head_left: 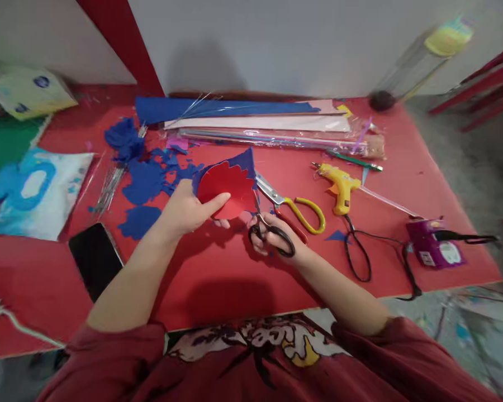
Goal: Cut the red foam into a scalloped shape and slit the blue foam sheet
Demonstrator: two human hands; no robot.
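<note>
My left hand (188, 209) pinches a red scalloped paper shape (228, 187) laid over a piece of blue paper (246, 161), thumb on top. In my right hand (264, 231) are black-handled scissors (284, 241), fingers in the loops, their blades at the right edge of the red shape. Whether the blades touch the blue layer is hard to make out. Beneath and right of the scissors lies a larger pair of scissors with yellow handles (314, 215). Blue cut-out shapes (142, 181) and scraps lie left of my hands, near a ruffled blue paper flower (124, 139).
Rolled blue paper (235, 109) and plastic-wrapped sticks (276, 139) lie at the back. A yellow glue gun (339, 187) with its cord, a purple box (431, 243) and a green pen-like tool (356, 161) are right. A phone (95, 259), wires (108, 190) and a wipes pack (62, 195) lie left.
</note>
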